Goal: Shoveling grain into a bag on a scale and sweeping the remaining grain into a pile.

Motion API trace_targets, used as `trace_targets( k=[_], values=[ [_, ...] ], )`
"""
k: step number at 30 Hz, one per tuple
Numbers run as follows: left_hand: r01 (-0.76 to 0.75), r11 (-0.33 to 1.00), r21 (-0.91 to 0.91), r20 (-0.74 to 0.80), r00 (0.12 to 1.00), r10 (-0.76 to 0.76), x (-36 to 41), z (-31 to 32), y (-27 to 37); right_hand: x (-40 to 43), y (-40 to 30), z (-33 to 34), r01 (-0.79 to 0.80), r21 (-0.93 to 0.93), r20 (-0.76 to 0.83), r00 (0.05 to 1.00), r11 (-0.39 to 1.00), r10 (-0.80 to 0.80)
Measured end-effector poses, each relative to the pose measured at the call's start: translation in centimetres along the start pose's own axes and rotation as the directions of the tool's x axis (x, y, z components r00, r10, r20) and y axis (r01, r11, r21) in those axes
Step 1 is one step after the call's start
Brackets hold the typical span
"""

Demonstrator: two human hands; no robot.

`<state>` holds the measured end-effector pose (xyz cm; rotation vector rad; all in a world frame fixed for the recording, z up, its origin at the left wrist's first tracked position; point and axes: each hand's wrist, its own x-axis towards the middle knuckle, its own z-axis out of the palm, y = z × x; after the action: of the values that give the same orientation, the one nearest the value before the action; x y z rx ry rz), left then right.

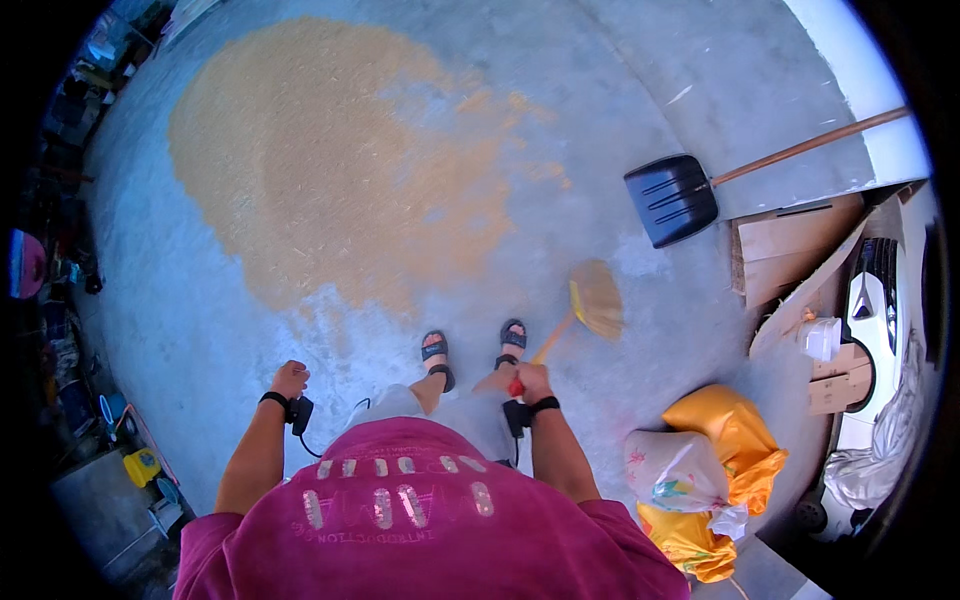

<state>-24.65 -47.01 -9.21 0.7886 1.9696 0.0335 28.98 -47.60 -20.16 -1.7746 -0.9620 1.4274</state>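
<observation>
My right hand (535, 381) grips the wooden handle of a broom (553, 339), close to a red part (516, 387) of it. The broom's straw-coloured bristle head (600, 300), with a yellow band at its base, is low over the concrete floor, ahead and to the right of my feet. Whether the bristles touch the floor I cannot tell. My left hand (290, 379) hangs at my left side, its fingers loosely bent and nothing seen in them. In front of me, a wide, thin layer of golden grain (322, 165) covers the floor, with thinner streaks along its right side.
A black shovel (671, 199) with a wooden handle lies at the right, near flattened cardboard (799, 244). Filled orange (724, 420) and white bags (675, 465) stand right of me. Beyond them is a white ride-on vehicle (866, 322). Clutter, including a yellow container (141, 468), lines the left.
</observation>
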Motion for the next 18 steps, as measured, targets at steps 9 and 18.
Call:
trace_targets(
  k=[9, 18],
  values=[
    [-0.314, 0.946, 0.082, 0.102, 0.947, 0.305, -0.5, 2.0, 5.0, -3.9, -17.7, 9.1, -0.324, -0.032, 0.327, 0.891, 0.946, 0.316],
    [-0.345, 0.933, 0.105, 0.134, 0.934, 0.330, 3.1, 3.4, 7.5, -10.3, -14.3, 6.1, -0.343, -0.004, -0.074, 0.937, 0.939, 0.341]
  ],
)
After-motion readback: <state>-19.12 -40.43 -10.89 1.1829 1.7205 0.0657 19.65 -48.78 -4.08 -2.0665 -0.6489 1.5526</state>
